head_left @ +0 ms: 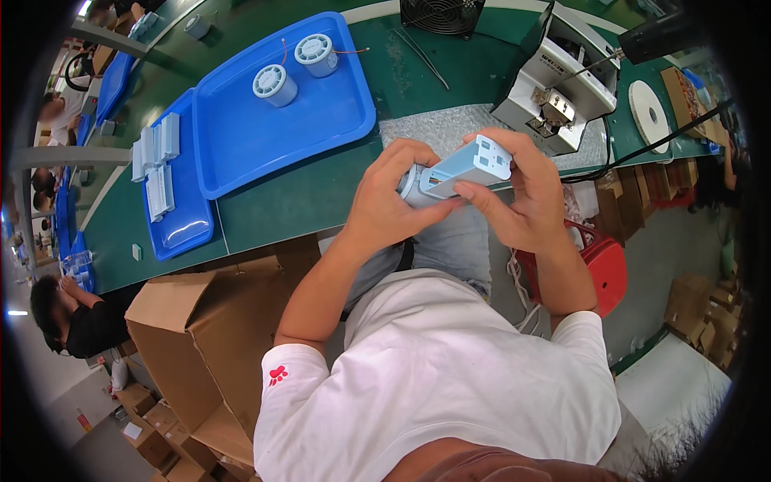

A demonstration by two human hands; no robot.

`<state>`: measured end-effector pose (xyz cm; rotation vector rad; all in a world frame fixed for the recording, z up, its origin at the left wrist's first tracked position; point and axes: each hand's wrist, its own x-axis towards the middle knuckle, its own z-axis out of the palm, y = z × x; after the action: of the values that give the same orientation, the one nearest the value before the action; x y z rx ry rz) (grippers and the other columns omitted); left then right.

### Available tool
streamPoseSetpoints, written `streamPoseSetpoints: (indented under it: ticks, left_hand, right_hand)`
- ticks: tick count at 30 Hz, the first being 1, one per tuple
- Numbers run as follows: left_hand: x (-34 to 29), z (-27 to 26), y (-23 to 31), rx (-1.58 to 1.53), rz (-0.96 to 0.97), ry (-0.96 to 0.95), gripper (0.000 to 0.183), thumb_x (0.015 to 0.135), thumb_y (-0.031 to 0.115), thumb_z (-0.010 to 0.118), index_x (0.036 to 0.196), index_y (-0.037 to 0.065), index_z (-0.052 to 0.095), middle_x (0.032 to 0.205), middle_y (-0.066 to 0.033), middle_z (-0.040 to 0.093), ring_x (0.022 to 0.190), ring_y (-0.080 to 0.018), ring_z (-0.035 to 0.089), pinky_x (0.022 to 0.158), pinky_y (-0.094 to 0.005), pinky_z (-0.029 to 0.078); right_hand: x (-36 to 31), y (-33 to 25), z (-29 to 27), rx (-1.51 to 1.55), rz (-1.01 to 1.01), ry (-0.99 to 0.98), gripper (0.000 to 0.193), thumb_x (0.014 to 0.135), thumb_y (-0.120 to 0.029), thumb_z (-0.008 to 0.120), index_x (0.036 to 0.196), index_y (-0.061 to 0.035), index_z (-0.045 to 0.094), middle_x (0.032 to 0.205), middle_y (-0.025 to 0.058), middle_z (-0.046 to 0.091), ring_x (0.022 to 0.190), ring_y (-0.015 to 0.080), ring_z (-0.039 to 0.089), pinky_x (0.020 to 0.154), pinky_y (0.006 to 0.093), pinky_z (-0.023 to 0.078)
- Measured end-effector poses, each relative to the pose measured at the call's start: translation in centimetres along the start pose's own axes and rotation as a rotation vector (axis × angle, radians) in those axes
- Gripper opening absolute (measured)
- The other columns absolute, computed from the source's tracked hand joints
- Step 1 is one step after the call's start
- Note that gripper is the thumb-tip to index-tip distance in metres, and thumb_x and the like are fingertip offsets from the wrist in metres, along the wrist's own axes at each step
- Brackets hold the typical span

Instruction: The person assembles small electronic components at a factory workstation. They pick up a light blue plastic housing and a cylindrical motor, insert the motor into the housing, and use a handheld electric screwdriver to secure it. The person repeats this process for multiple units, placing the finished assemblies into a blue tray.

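Note:
My left hand [384, 199] is closed around a round light blue plastic part [413, 188], which its fingers partly cover. My right hand [526, 197] grips a long light blue plastic handle housing [475, 165] with square openings at its far end. The two pieces meet between my hands, above my lap at the table's front edge; whether they are fastened together I cannot tell. A slot in the housing's side shows something thin and reddish inside. On the large blue tray [241, 165] stand two light blue cylinders with vented tops [275, 84], [316, 55], thin wires beside them.
A smaller blue tray [178, 229] at left carries several light blue housings [159, 157]. Bubble wrap [438, 127] lies ahead, beside a grey-and-white machine [554, 88]. A black fan [442, 14], white reel [647, 116], red stool [598, 269] and open carton [201, 337] surround me.

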<state>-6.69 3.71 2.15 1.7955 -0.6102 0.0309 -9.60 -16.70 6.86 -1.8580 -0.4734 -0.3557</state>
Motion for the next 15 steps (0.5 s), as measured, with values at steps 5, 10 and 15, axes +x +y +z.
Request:
streamPoseSetpoints:
  ticks: [5,10,15]
  left_hand:
    - [-0.1,1.0,-0.9,-0.004,0.149,0.031,0.039,0.066,0.009,0.084,0.101,0.003,0.068,0.105,-0.0127,0.067,0.090,-0.0319,0.069,0.078,-0.0368,0.056]
    - [0.8,1.5,-0.9,-0.007,0.159,0.047,0.037,0.067,0.007,0.080,0.102,0.000,0.069,0.105,-0.0149,0.068,0.091,-0.0328,0.070,0.079,-0.0369,0.056]
    - [1.3,2.5,-1.9,-0.139,0.158,0.040,0.045,0.072,0.008,0.084,0.114,0.001,0.066,0.111,-0.0154,0.066,0.100,-0.0305,0.067,0.087,-0.0382,0.053]
  right_hand:
    - [0.2,-1.2,0.2,-0.043,-0.018,-0.039,0.042,0.085,-0.009,0.081,0.122,0.0007,0.064,0.105,0.0150,0.071,0.087,0.0270,0.074,0.075,0.0329,0.062]
    - [1.3,-1.4,-0.2,-0.113,-0.014,-0.074,0.040,0.086,-0.009,0.079,0.122,0.0005,0.065,0.106,0.0164,0.070,0.087,0.0302,0.073,0.075,0.0353,0.062]
    - [1.5,-0.4,-1.0,-0.032,-0.025,-0.064,0.047,0.084,-0.008,0.080,0.128,-0.0006,0.064,0.110,0.0171,0.072,0.090,0.0308,0.074,0.077,0.0341,0.061]
